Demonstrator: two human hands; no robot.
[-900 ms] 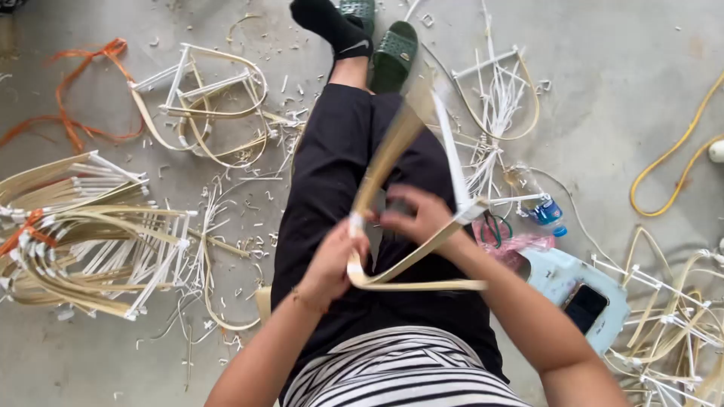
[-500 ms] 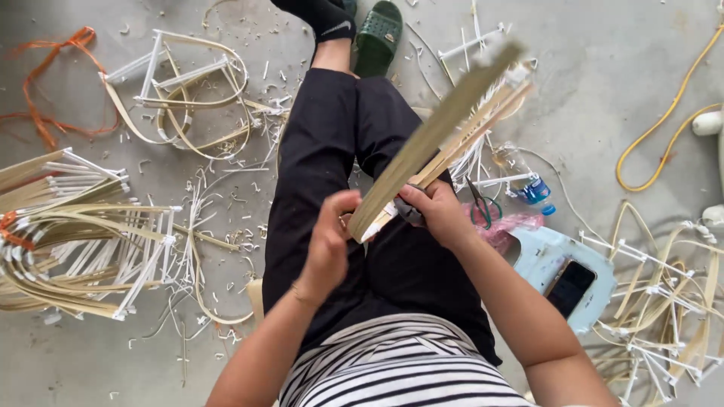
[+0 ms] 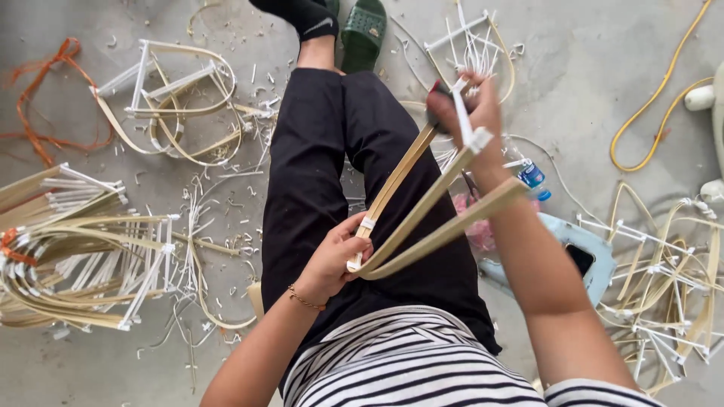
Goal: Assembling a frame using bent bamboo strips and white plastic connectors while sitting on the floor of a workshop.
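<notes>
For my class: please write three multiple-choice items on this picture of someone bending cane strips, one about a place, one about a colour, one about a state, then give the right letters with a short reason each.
1. Where does the green sandal lie?
A. on the floor by the person's foot
B. on the lap
C. on the blue case

2. What colour is the cord at the upper right?
A. red
B. yellow
C. white

3. How is the cane strip bundle held?
A. lying loose on the floor
B. in one hand only
C. bent into a loop between both hands

Answers: 1 A, it rests on the floor beside the sock; 2 B, it is plainly yellow; 3 C, the left hand pinches the bend, the right hand lifts the ends.
</notes>
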